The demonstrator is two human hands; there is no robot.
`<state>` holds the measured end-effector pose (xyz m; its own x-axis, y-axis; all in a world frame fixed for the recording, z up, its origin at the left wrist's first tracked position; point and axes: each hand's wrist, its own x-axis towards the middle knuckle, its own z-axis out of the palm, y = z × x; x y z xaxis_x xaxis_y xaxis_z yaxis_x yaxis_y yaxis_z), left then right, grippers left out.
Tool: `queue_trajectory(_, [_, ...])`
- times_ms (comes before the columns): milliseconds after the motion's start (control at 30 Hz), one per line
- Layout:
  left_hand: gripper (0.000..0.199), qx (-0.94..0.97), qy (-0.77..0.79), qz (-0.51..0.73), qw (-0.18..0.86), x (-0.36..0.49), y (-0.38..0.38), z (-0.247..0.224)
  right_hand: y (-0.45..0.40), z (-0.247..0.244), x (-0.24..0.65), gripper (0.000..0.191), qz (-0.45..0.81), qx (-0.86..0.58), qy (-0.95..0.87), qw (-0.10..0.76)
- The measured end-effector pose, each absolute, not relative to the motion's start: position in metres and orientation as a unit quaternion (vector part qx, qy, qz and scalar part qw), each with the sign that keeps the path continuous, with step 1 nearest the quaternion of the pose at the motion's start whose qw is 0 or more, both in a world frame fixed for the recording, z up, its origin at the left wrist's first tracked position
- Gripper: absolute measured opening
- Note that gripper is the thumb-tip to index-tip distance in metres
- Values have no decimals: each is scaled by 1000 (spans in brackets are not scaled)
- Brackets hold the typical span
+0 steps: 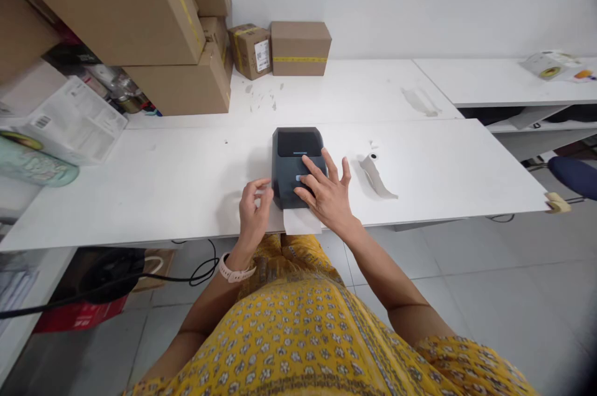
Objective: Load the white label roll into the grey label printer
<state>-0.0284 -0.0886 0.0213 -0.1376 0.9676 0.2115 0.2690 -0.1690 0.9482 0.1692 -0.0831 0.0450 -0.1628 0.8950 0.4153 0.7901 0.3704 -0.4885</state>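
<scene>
Printer (286,166), dark and boxy, sits on white surface (177,184) near front edge, straight ahead of person in yellow patterned clothing (298,327). White paper (299,223) sticks out of printer's front, past surface edge. Right hand (329,194) over printer top, fingers spread, one bent finger at small light button (297,178); can't tell if it presses. Left hand (254,208) just beside printer's left side, fingers loosely curled; can't tell if fingertips touch casing. Hands apart from each other. Pale wristband (228,270) on left wrist. Paper roll (374,173) right of printer, loose end trailing toward front, small white scraps (373,145) just behind it. Two small taped cartons (301,45) side by side at back near wall. Large cardboard boxes (112,10) stacked back left, white avocado-print carton (77,119) near them, mint-green item (40,163) beside it. Far right, blue seat (576,175) past surface end
</scene>
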Motion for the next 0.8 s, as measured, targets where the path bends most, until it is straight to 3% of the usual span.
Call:
queue_trajectory(133, [43, 691, 496, 467, 242, -9, -84, 26, -88, 44, 170, 30, 77, -558, -750, 347])
queue_trajectory(400, [42, 750, 486, 411, 179, 3, -81, 23, -76, 40, 166, 38, 77, -539, -760, 354])
queue_trajectory(500, [43, 752, 474, 411, 203, -1, -81, 23, -82, 34, 167, 36, 79, -542, -743, 385])
queue_trajectory(600, [60, 709, 486, 442, 256, -11, -86, 14, -97, 17, 172, 39, 119, -567, -681, 449])
queue_trajectory(667, [72, 650, 514, 453, 328, -17, -88, 4, -106, 3, 176, 48, 182, -574, -615, 509])
queue_trajectory(800, [73, 564, 512, 469, 447, -19, -91, -10, -112, -16, 178, 68, 289, -576, -520, 560])
